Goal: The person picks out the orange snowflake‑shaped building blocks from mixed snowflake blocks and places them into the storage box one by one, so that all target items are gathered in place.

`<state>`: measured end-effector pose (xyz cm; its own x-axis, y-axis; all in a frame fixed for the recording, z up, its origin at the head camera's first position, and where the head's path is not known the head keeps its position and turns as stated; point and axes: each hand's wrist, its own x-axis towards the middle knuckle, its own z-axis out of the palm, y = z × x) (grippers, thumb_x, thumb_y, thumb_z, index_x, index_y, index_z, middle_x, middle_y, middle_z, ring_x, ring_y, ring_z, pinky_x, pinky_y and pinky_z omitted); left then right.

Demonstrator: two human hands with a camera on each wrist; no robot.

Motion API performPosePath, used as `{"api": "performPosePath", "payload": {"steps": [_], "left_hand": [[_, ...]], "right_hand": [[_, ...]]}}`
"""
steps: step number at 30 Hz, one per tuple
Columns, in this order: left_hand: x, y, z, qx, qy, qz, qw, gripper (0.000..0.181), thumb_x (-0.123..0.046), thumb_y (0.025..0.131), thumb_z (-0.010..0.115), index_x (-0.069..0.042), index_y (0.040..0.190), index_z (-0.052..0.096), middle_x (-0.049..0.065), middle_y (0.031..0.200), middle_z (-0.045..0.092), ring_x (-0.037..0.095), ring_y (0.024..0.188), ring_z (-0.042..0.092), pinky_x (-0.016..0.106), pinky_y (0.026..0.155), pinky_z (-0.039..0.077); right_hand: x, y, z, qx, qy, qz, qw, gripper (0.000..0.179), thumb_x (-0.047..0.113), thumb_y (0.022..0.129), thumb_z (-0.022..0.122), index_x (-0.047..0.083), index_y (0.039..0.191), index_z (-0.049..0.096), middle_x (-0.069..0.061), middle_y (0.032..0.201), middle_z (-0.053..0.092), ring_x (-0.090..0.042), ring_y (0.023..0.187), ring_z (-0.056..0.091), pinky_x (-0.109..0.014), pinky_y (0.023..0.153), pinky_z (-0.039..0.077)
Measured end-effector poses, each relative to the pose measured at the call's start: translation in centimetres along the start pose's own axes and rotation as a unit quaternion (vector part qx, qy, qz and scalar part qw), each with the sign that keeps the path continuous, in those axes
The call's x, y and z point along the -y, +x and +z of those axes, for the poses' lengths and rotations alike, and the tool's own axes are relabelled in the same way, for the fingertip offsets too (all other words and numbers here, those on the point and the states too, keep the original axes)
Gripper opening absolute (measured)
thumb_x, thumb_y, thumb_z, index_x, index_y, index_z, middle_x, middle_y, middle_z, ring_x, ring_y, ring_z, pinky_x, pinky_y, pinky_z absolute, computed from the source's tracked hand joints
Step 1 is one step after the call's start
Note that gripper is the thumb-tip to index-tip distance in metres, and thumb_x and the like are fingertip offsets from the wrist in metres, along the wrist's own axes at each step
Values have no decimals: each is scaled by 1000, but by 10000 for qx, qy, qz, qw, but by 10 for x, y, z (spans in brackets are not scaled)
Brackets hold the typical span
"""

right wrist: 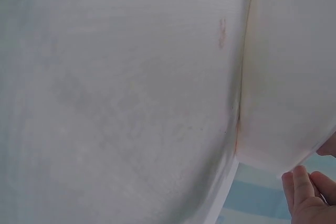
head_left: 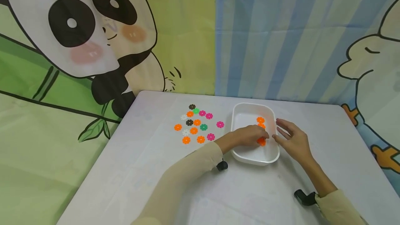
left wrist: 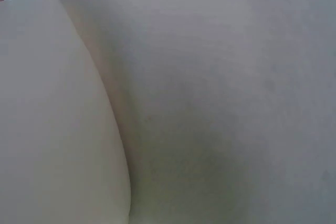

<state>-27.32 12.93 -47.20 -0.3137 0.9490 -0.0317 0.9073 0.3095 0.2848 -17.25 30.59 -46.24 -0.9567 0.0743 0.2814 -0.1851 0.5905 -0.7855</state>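
A white plastic tray (head_left: 253,160) stands on the table, with several orange flower-shaped discs (head_left: 260,120) lying in a column inside it. My left hand (head_left: 250,135) reaches over the tray's left rim, fingers bent down, pinching an orange flower-shaped disc (head_left: 261,142) low in the tray; the fingertips are partly hidden. At the right side wall is my right hand (head_left: 294,142), its fingers extended and touching the wall from outside. In the right wrist view, fingers (right wrist: 304,187) meet the tray's edge. The left wrist view shows mostly sleeve and table.
Left of the tray, several loose flower-shaped discs in orange, pink (head_left: 210,137), green (head_left: 203,127), white and dark brown (head_left: 189,122) lie scattered on the white table (head_left: 125,183). A printed cloth backdrop (head_left: 184,44) hangs right behind the table's far edge.
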Motion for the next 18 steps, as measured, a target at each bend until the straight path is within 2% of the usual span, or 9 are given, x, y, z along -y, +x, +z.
{"api": "performPosePath", "payload": {"steps": [5,11,15,18], "left_hand": [[-1,-2,-3,-17,-41,-87,10000,38,-10,90,68,-11,128,64,-4,119,65,8,106,56,11,98,35],[1,-3,-5,-57,-24,-135,9999,37,-12,90,69,-10,127,64,-3,115,65,8,103,56,12,96,38],[5,-7,-13,-198,-309,-179,9992,40,-15,90,70,-10,129,62,-3,120,64,8,109,54,14,98,36],[11,-15,-25,-420,-595,-176,9972,41,-14,90,71,-7,129,62,1,122,64,10,111,56,12,94,40]], "right_hand": [[3,1,0,3,-23,79,10000,66,0,81,77,0,140,48,-21,139,50,-41,121,54,-23,86,47],[2,2,2,32,13,137,9999,66,-1,81,77,0,140,47,-20,139,50,-40,122,54,-21,86,46],[2,1,2,29,15,106,9999,67,-3,80,76,-1,140,47,-21,139,49,-41,121,54,-21,85,47],[2,0,2,7,-58,147,9999,67,-3,80,76,-1,140,47,-21,139,49,-41,121,54,-22,85,47]]}}
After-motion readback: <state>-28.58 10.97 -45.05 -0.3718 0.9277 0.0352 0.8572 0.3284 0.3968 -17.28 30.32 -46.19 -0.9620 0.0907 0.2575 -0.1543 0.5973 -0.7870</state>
